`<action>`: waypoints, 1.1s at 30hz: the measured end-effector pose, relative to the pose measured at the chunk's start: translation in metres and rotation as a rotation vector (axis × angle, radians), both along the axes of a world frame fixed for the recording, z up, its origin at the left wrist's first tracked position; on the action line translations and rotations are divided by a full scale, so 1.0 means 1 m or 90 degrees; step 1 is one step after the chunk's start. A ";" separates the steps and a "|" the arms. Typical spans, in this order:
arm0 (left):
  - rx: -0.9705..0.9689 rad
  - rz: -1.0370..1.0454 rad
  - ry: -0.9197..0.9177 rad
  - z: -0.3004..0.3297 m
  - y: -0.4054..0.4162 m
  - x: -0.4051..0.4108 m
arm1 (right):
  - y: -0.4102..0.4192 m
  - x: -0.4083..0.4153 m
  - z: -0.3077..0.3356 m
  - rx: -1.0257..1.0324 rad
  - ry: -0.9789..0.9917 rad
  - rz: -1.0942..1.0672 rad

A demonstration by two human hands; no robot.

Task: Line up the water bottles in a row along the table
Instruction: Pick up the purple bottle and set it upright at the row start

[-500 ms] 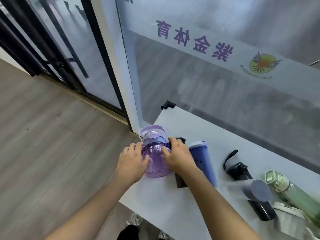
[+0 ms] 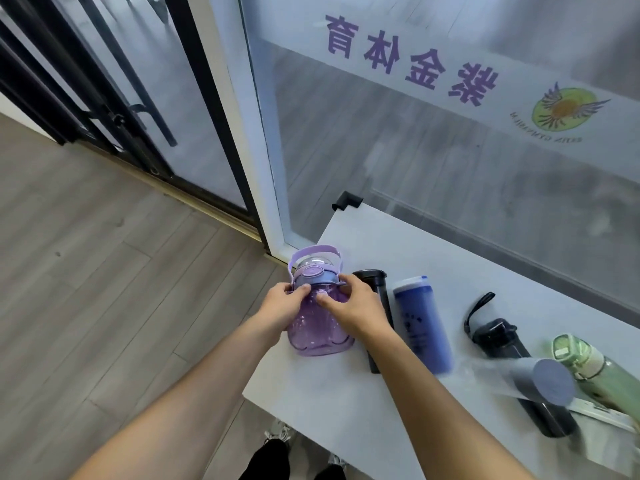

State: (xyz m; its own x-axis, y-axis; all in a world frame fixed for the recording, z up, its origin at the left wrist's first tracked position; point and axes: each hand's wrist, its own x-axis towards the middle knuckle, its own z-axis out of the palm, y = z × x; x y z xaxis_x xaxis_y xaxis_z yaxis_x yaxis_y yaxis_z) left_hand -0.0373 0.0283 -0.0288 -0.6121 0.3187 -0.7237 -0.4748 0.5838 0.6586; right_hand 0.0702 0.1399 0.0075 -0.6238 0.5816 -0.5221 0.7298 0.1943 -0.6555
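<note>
Squat translucent purple plastic bottle [image 2: 320,327] at table [image 2: 349,382] end, upright beside slim black flask [image 2: 375,296]; left hand [image 2: 282,306] and right hand [image 2: 356,311] now regripped higher, under lid, for final positioning.

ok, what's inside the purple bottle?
The purple bottle has a clear tinted body and looks empty, with no liquid line showing. The left hand and right hand cover its upper part, so that section can't be checked.

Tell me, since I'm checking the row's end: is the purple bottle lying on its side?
No, the purple bottle stands upright at the table's left end, held by the left hand and right hand.
</note>
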 end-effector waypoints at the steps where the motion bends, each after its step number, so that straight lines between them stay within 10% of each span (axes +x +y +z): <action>1: 0.015 0.012 -0.002 -0.001 -0.002 0.001 | -0.002 0.002 -0.001 0.000 0.011 -0.016; 18: 0.322 0.057 0.068 0.026 -0.016 0.009 | -0.042 0.045 0.001 -0.219 0.305 -0.367; 33: 0.248 0.093 0.183 0.017 -0.042 0.017 | -0.061 0.063 -0.004 -0.179 0.289 -0.425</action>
State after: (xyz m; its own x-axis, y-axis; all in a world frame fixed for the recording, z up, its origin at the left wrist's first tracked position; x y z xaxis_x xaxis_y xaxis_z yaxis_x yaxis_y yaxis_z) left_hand -0.0201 -0.0137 -0.0113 -0.8278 0.4279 -0.3629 -0.2998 0.2093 0.9307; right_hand 0.1336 0.0792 0.0031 -0.3805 0.7880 -0.4841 0.2888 -0.3960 -0.8716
